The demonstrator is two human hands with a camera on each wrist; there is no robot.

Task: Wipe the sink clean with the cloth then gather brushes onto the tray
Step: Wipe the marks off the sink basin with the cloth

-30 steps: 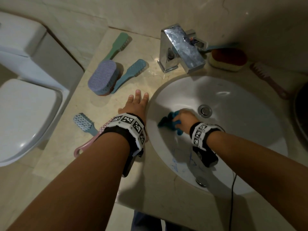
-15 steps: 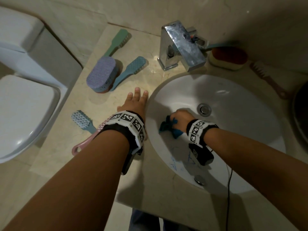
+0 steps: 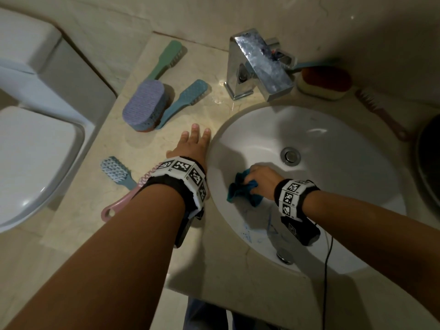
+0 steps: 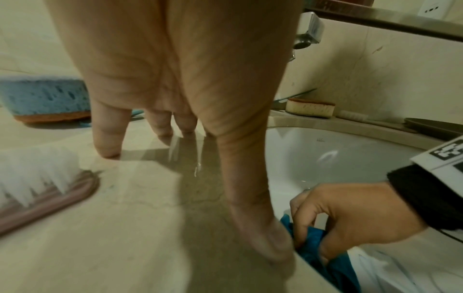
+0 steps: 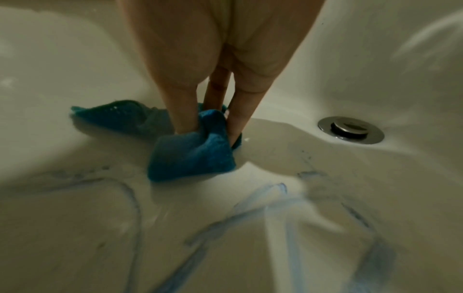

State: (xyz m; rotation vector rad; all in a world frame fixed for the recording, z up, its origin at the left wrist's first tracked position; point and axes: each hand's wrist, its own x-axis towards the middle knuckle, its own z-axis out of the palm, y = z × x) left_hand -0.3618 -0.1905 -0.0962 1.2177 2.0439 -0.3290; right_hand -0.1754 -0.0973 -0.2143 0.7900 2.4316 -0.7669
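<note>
The right hand [image 3: 261, 181] grasps a bunched blue cloth [image 3: 242, 190], thumb and fingers [image 5: 238, 111] pinching its folds and pressing it against the inner wall of the white sink [image 3: 333, 148]. The drain [image 3: 290, 156] lies just beyond this hand, and blue smears [image 5: 250, 214] mark the basin on the wrist side of the cloth. The left hand [image 3: 192, 146] lies released, fingers straight and flat on the bench [image 3: 114, 206] beside the sink's rim. Ahead of its fingertips lie a purple scrub brush [image 3: 144, 104], a blue brush [image 3: 184, 102] and a green brush [image 3: 165, 59]. Behind it, by the wrist, lie a pale blue brush [image 3: 115, 171] and a pink brush [image 3: 123, 202].
</note>
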